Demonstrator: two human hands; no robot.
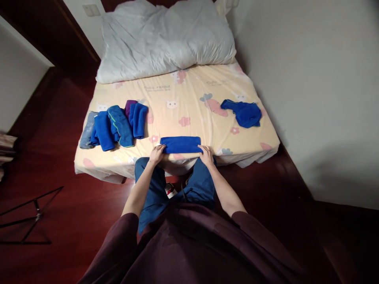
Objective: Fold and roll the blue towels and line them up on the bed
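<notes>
A blue towel (181,144), folded into a long flat strip, lies across the front edge of the bed. My left hand (157,153) grips its left end, and my right hand (206,154) has its right end between the fingers. To the left, several rolled or folded towels (121,125) lie side by side, mostly blue, with a purple one (130,107) partly covered and a grey-blue one (89,131) at the outer end. Off to the right is a crumpled blue towel (248,114) with a thin light edging.
The bed (189,102) wears a yellow sheet with rabbits and carrots. A bunched white quilt (168,35) covers its head end. A wall (319,98) runs along the right side. Black stand legs (32,219) rest on the red-brown floor at left.
</notes>
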